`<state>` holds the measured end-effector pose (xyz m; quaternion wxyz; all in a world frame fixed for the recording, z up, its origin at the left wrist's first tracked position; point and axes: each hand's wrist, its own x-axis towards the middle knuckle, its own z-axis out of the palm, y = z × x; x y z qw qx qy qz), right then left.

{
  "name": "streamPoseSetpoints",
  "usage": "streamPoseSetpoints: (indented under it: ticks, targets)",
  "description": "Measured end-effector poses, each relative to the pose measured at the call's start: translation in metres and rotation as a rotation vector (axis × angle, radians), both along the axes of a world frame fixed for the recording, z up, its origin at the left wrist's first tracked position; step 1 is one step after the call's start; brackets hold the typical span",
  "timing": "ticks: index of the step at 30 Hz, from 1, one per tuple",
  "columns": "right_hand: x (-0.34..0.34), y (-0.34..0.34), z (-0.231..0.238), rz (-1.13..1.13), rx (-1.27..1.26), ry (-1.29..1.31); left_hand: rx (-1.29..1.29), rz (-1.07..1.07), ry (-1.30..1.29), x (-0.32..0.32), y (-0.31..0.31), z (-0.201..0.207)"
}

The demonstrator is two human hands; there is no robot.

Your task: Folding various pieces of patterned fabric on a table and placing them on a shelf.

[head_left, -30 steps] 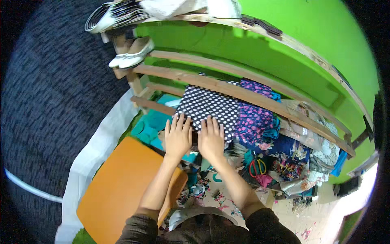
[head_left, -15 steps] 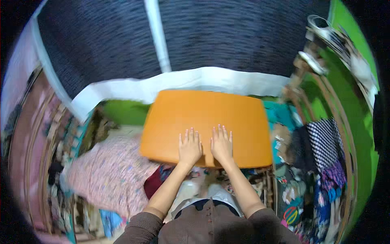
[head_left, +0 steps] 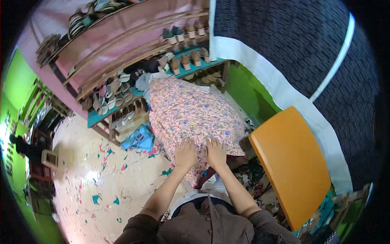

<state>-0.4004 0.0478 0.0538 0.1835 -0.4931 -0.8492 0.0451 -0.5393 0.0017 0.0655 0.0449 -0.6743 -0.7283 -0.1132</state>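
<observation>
My left hand (head_left: pixel 185 155) and my right hand (head_left: pixel 216 154) are stretched out side by side in front of me. Both are palm down with the fingers extended, and neither holds anything. Beneath them lies a bulky bundle in pink floral cloth (head_left: pixel 193 107); I cannot tell whether my hands touch it or hover above it. An orange tabletop (head_left: pixel 292 162) stands to the right of the bundle, apart from my hands. Some dark red cloth (head_left: pixel 208 176) shows just below my right hand.
Left of the bundle, a wooden rack with teal shelves (head_left: pixel 99 118) carries several pairs of shoes. A folded blue cloth (head_left: pixel 139 138) lies on the tiled floor (head_left: pixel 134 183), among colored scraps. A dark curtain (head_left: pixel 280 44) with white edging hangs behind. Far left stands a small stool (head_left: pixel 50 159).
My view has swung left, so the orange tabletop now sits at the right and the floral bundle lies ahead. My hands, over the tabletop before, are now over the bundle, still flat.
</observation>
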Motion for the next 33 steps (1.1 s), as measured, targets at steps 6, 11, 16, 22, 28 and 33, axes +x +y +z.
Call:
streamPoseSetpoints:
  ticks: [6, 11, 16, 22, 28, 33]
  targets:
    - [-0.034, 0.033, -0.011, 0.117, -0.05, -0.068, -0.075, 0.078, -0.037, -0.018, 0.019, -0.009]
    - [-0.049, 0.076, -0.032, 0.165, -0.097, -0.098, -0.183, 0.136, -0.153, -0.032, 0.057, -0.033]
    - [-0.043, 0.124, -0.052, 0.219, -0.261, -0.119, -0.327, 0.326, -0.537, -0.048, 0.102, -0.06]
    - [-0.047, 0.148, -0.06, 0.344, -0.433, -0.241, -0.032, 0.796, -1.318, -0.09, 0.082, -0.196]
    - [-0.054, 0.162, -0.071, 0.4, -0.547, -0.199, -0.078, 0.998, -1.046, -0.086, 0.087, -0.178]
    - [-0.057, 0.161, -0.056, 0.691, -0.432, 0.009, 0.051, 0.834, -0.965, -0.075, 0.1, -0.096]
